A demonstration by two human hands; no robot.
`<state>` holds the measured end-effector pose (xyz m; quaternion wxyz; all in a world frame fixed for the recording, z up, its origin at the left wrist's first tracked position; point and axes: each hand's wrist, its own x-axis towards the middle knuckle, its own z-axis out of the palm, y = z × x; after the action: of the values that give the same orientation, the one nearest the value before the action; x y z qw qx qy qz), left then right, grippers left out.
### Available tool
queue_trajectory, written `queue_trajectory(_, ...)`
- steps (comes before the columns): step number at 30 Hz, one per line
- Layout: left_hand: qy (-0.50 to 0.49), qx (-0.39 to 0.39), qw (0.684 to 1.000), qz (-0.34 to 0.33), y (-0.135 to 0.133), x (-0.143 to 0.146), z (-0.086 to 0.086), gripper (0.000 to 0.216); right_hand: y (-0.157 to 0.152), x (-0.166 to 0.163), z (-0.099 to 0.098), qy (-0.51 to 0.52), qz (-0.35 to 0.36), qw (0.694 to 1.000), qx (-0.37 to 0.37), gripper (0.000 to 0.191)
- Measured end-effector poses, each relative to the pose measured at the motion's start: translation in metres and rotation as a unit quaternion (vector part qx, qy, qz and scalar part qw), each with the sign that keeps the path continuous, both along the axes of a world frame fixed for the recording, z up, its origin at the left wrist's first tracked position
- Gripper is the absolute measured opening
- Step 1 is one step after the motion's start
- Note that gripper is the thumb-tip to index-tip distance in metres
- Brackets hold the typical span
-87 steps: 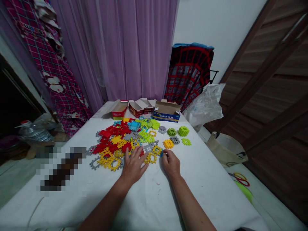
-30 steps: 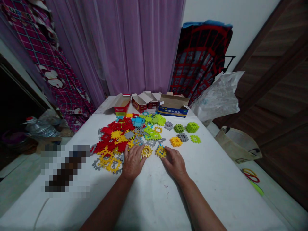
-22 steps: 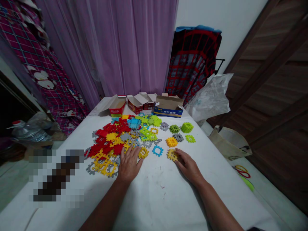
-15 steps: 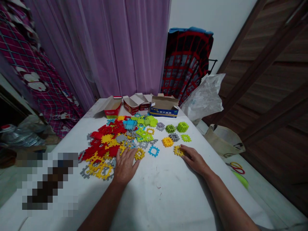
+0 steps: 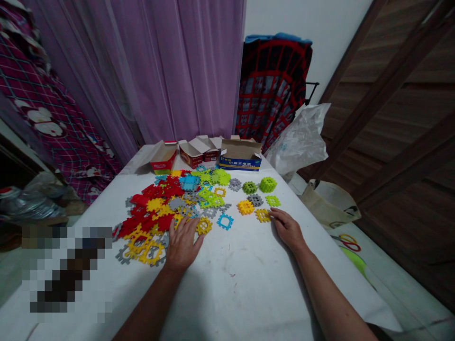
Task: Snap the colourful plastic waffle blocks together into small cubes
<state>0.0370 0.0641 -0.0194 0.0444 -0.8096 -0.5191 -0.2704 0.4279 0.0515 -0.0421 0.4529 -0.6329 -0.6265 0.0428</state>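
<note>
Head view: left hand (image 5: 183,244) lay palm down, fingers spread and grasping nothing, at the near edge of a mixed toothed-piece heap (image 5: 155,205), just beside a spoked yellow piece (image 5: 204,226). Right hand (image 5: 287,232) had fingertips at the right edge of a yellow square piece (image 5: 263,216) on the white table (image 5: 245,284); could not tell whether they gripped it. A blue frame piece (image 5: 225,221) lay between the hands.

place: room in a home | signs: purple curtain (image 5: 199,71), cartoon-print fabric (image 5: 71,156), brown wooden panels (image 5: 398,118), white-covered table (image 5: 249,293)
</note>
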Motion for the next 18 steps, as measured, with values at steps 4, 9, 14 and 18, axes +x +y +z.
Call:
queue_trajectory(4,-0.015,0.005,1.000,0.005,-0.002,0.001,0.003,0.056,-0.011,-0.037,0.006,0.025,-0.080,0.996,0.034,0.029)
queue_trajectory(9,-0.010,0.010,0.998,-0.063,-0.006,0.002,0.007,0.074,-0.022,-0.123,0.022,-0.034,0.096,0.995,0.021,0.027)
queue_trajectory(14,-0.005,-0.020,0.995,-0.099,-0.009,0.004,0.009,0.078,-0.020,-0.166,0.031,-0.098,0.199,0.975,0.032,0.043)
queue_trajectory(18,-0.029,-0.042,0.993,-0.106,-0.009,0.004,0.011,0.081,-0.014,-0.167,0.032,-0.124,0.224,0.967,0.012,0.042)
